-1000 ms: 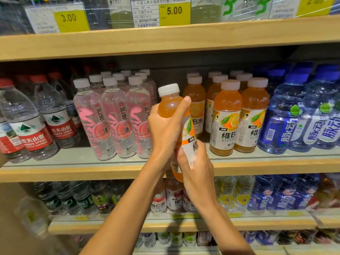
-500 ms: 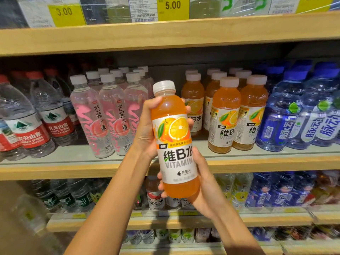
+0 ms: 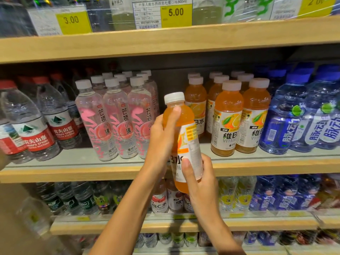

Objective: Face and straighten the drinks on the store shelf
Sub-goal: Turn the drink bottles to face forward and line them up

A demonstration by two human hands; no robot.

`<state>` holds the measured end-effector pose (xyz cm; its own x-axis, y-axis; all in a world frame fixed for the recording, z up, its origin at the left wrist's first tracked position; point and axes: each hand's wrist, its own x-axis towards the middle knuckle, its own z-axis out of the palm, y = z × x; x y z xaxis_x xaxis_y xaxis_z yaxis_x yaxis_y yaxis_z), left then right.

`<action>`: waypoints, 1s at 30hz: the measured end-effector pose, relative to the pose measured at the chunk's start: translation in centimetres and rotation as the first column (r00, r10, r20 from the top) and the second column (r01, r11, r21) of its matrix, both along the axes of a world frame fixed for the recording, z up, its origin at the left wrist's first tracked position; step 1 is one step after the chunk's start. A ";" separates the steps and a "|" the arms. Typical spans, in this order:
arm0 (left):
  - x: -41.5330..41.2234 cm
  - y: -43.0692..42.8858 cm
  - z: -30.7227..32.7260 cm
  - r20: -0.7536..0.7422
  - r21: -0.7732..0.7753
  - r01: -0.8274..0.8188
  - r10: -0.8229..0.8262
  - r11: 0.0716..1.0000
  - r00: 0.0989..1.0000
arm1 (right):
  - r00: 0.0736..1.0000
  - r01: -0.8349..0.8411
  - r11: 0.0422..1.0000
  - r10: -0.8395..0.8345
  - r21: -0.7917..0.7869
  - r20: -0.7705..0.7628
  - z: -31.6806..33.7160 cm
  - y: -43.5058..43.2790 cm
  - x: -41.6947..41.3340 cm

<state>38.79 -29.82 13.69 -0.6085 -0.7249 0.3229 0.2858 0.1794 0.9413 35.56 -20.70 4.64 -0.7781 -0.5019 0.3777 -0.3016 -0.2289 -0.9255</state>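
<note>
right now, nearest to the camera, the right hand (image 3: 201,183) wraps the lower part of the orange vitamin bottle (image 3: 190,144), its thumb pressed on the label and its fingers going round behind. the left hand (image 3: 161,138) clamps the upper part, with the thumb lying on the shoulder under the white cap. the bottle is in the air, a little tilted, in front of the edge of the middle shelf (image 3: 73,173). its label shows mostly the side with small print, so i judge it is not yet faced. just behind it, the left column of the orange row has an empty front place, while the front orange bottles (image 3: 228,122) beside it already show their labels forward. further left the pink bottles (image 3: 114,122) look aligned. the red-label water bottles (image 3: 36,129) seem less even, so some work probably is left.
</note>
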 end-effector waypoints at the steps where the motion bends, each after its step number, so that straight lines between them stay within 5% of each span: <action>1: -0.2 0.3 0.0 -0.033 -0.014 -0.027 0.026 1.000 0.999 | 0.998 0.042 0.998 -0.041 0.037 -0.037 -0.2 -0.1 0.2; 6: -0.9 0.4 -0.2 -0.095 0.046 -0.101 0.105 0.994 0.990 | 0.995 0.016 0.993 -0.005 0.119 -0.095 -1.1 -0.1 0.5; 10: -0.7 -0.6 0.0 -0.086 0.220 0.047 -0.029 0.974 0.996 | 0.953 -0.276 0.960 0.279 -0.041 0.123 -0.5 0.7 -0.9; 13: -0.2 -1.5 0.4 -0.178 0.371 0.368 -0.324 0.852 0.929 | 0.767 -0.488 0.852 0.522 -0.189 0.374 0.2 1.4 -2.0; 17: -0.3 -2.5 0.4 -0.332 0.375 0.668 -0.580 0.643 0.744 | 0.560 -0.662 0.691 0.713 -0.291 0.422 0.7 1.6 -2.3; 20: -0.4 -3.0 0.0 -0.353 0.345 0.761 -0.676 0.549 0.647 | 0.681 -0.648 0.753 0.640 -0.114 0.357 0.7 1.2 -1.9; 25: -0.4 -3.4 -0.7 -0.305 0.327 0.761 -0.699 0.561 0.647 | 0.832 -0.530 0.848 0.517 0.013 0.201 0.4 0.6 -1.2; 30: 0.2 -4.3 -1.2 -0.052 0.161 0.393 -0.390 0.905 0.919 | 0.933 -0.358 0.934 0.358 -0.007 0.045 0.6 -0.3 -2.4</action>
